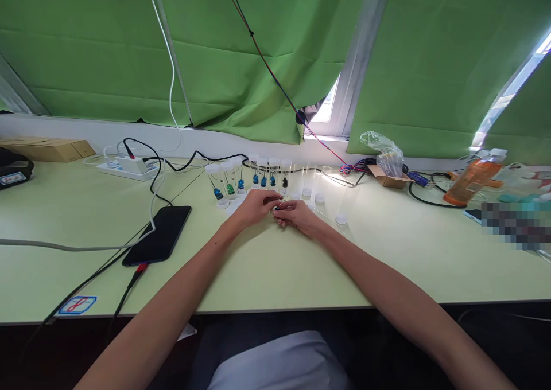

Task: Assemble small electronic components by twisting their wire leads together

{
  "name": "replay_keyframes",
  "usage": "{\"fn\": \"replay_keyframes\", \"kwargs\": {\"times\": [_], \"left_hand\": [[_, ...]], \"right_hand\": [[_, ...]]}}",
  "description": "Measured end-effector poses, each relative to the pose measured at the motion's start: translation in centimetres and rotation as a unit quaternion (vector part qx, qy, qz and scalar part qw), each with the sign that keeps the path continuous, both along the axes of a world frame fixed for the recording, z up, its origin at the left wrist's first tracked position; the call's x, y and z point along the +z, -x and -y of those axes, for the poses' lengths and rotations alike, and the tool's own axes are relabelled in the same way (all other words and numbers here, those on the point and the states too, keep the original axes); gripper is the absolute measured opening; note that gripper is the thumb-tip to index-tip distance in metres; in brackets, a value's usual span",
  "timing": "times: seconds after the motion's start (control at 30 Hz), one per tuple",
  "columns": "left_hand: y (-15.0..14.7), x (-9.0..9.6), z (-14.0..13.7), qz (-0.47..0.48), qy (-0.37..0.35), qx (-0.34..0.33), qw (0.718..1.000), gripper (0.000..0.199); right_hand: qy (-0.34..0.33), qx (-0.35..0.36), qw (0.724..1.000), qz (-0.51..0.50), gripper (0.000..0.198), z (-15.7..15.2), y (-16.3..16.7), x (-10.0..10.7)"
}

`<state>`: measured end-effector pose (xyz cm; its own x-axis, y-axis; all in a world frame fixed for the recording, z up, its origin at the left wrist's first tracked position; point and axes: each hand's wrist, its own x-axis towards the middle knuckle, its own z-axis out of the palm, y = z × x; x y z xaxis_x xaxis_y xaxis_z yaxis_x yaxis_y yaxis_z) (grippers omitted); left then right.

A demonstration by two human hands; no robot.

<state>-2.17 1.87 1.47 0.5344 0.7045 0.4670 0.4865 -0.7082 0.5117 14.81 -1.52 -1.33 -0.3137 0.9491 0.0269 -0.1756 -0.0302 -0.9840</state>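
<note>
pinching something tiny and dark right now: the right hand (297,213) has the small dark part (276,209) between thumb and forefinger, at the middle of the table (275,269), just in front of a row of see-through tubes. the left hand (259,204) meets it there, fingers bent, tips close to the right hand's; can't tell whether it's gripping anything too, the part is mostly hidden.

handling, my read: part looks very light and stiff, probably hard plastic, easy to lose from the fingertips. take it by the sides of the body with a light pinch. if it has a thin lead like the ones in the tubes, don't load that, likely bends.

tubes: leftmost tube (216,182) holds a blue piece (218,194), its neighbour a green piece (231,189), and a black piece (284,183) sits further right. they look light, slick and tippy; grab low, near the base, no hard squeeze.

phone (159,235) lies well apart, left of the hands.
</note>
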Motion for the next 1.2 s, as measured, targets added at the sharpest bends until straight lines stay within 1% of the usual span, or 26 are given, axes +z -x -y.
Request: {"fn": "replay_keyframes", "kwargs": {"times": [0.17,0.37,0.67,0.8,1.03,1.1,1.2], "left_hand": [[-0.09,-0.01,0.25,0.03,0.019,0.008,0.999,0.021],[-0.22,0.34,0.43,0.027,-0.004,0.009,1.0,0.019],[-0.18,-0.08,-0.02,0.018,-0.017,0.001,1.0,0.023],[-0.29,0.0,0.11,0.032,0.006,-0.005,0.999,0.022],[-0.4,0.45,0.89,0.081,0.086,-0.009,0.993,0.022],[-0.41,0.41,0.92,0.094,0.093,-0.007,0.991,0.022],[-0.34,0.22,0.73,0.102,0.08,0.0,0.992,0.023]], "right_hand": [[-0.003,-0.001,1.0,0.002,0.04,0.08,-0.02,0.11],[-0.002,-0.001,1.0,0.0,0.039,0.16,-0.08,0.22],[0.005,-0.01,1.0,-0.012,0.038,-0.06,-0.02,0.07],[0.006,-0.009,1.0,-0.011,0.038,0.1,0.0,0.24],[0.0,0.001,1.0,-0.023,0.037,0.13,-0.03,0.23],[-0.001,0.002,1.0,-0.024,0.037,0.14,-0.01,0.26],[-0.001,0.003,1.0,-0.025,0.036,0.25,0.01,0.39]]}}
